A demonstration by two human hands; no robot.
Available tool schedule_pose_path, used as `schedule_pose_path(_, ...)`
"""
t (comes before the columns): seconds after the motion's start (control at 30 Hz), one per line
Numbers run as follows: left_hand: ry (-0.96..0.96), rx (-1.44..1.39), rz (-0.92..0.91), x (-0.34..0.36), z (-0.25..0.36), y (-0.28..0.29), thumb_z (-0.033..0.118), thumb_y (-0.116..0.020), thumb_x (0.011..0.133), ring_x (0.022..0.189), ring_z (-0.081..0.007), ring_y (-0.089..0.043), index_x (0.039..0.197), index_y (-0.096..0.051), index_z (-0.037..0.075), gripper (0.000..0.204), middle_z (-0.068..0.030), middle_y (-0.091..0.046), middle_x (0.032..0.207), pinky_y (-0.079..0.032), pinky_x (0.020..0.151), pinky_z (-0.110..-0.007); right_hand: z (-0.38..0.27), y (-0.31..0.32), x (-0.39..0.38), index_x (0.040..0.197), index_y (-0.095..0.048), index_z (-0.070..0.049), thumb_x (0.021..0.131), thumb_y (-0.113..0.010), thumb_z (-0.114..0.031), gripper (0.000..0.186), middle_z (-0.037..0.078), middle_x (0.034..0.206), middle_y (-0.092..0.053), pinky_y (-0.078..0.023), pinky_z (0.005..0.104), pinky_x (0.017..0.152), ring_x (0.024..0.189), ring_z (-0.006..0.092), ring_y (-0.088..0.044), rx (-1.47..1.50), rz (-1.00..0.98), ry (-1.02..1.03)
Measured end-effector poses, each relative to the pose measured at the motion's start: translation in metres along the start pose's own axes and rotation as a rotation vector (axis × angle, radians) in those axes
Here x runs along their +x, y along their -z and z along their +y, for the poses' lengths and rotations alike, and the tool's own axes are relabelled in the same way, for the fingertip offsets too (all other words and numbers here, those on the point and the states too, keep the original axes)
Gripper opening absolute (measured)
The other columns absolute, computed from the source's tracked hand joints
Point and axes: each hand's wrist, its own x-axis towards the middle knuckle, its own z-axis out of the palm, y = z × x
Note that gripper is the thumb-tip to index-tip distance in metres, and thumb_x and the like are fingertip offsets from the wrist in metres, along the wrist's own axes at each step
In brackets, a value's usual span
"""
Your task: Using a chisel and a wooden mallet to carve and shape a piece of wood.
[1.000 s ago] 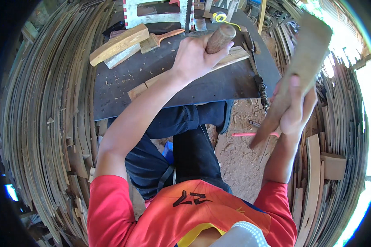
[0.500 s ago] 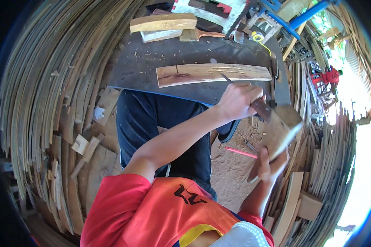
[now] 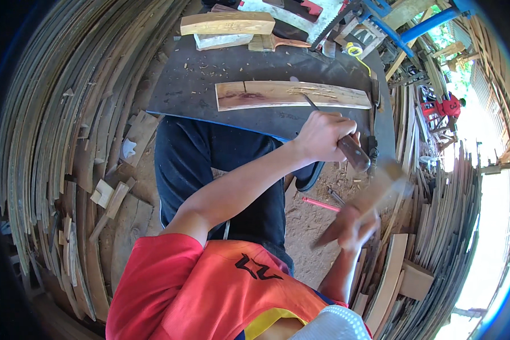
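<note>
My left hand [image 3: 326, 136] is closed around a wood chisel [image 3: 355, 155], its handle end jutting out toward the right. The chisel's tip rests on the upper face of a wooden board [image 3: 266, 95], which shows rough, chipped wood there and lies across the dark table [image 3: 178, 85]. In my right hand [image 3: 357, 228] is a wooden mallet [image 3: 374, 190], blurred by motion. The mallet's head is a short way off the chisel's handle end, apart from it.
Along the table's far side lie a wood block [image 3: 226, 24], a paintbrush [image 3: 263, 43], a handsaw [image 3: 328, 25] and a yellow tape measure [image 3: 354, 50]. Wood strips [image 3: 56, 113] are stacked at left. A red pencil-like stick [image 3: 321, 204] lies on the ground; a person [image 3: 450, 106] is far right.
The mallet, which was up against the chisel's handle end, has swung back toward me and to the left. My left hand keeps its grip, with the chisel's tip still on the board.
</note>
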Motion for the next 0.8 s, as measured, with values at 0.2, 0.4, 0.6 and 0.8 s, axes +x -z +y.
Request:
schedule_pose_path(0.2, -0.047, -0.008, -0.032, -0.006, -0.009, 0.005, 0.018, -0.074, 0.078, 0.053, -0.0261, -0.056, 0.065, -0.052, 0.009, 0.028, -0.0055, -0.055, 0.058, -0.044, 0.049, -0.039, -0.018, -0.010, 0.002, 0.103, -0.057, 0.008, 0.088, -0.065, -0.047, 0.057, 0.010, 0.069, -0.057, -0.047, 0.0339, 0.057, 0.061, 0.0217, -0.059, 0.224, 0.194, 0.171)
schedule_pose_path(0.4, 0.049, -0.120, 0.503, 0.001, 0.007, 0.047, -0.001, -0.071, 0.083, 0.050, -0.0116, -0.049, 0.068, -0.052, 0.008, 0.027, -0.0018, -0.053, 0.058, -0.040, 0.046, -0.030, 0.007, -0.016, 0.000, 0.113, -0.054, 0.011, 0.089, -0.067, -0.048, 0.065, 0.016, 0.088, -0.061, -0.049, 0.0328, 0.054, 0.060, 0.0208, -0.059, 0.263, 0.036, -0.026)
schedule_pose_path(0.6, 0.556, 0.024, 0.070, 0.066, 0.003, 0.136, 0.024, -0.073, 0.092, 0.070, -0.0238, -0.068, 0.084, -0.068, 0.003, 0.023, -0.0110, -0.068, 0.073, -0.054, 0.069, -0.040, 0.022, -0.025, 0.053, 0.122, -0.058, 0.008, 0.087, -0.071, -0.037, 0.058, 0.011, 0.092, -0.068, -0.052, 0.0360, 0.075, 0.084, 0.0202, -0.062, 0.113, 0.014, -0.168)
schedule_pose_path(0.8, 0.472, 0.619, -0.635, 0.106, -0.033, 0.097, 0.040, -0.073, 0.091, 0.086, -0.0317, -0.074, 0.120, -0.073, 0.011, 0.041, -0.0176, -0.075, 0.091, -0.057, 0.083, -0.045, 0.057, -0.040, 0.197, 0.117, -0.057, 0.006, 0.093, -0.068, -0.046, 0.059, 0.028, 0.100, -0.069, -0.052, 0.0459, 0.081, 0.092, 0.0428, -0.069, -0.161, -0.058, -0.066)
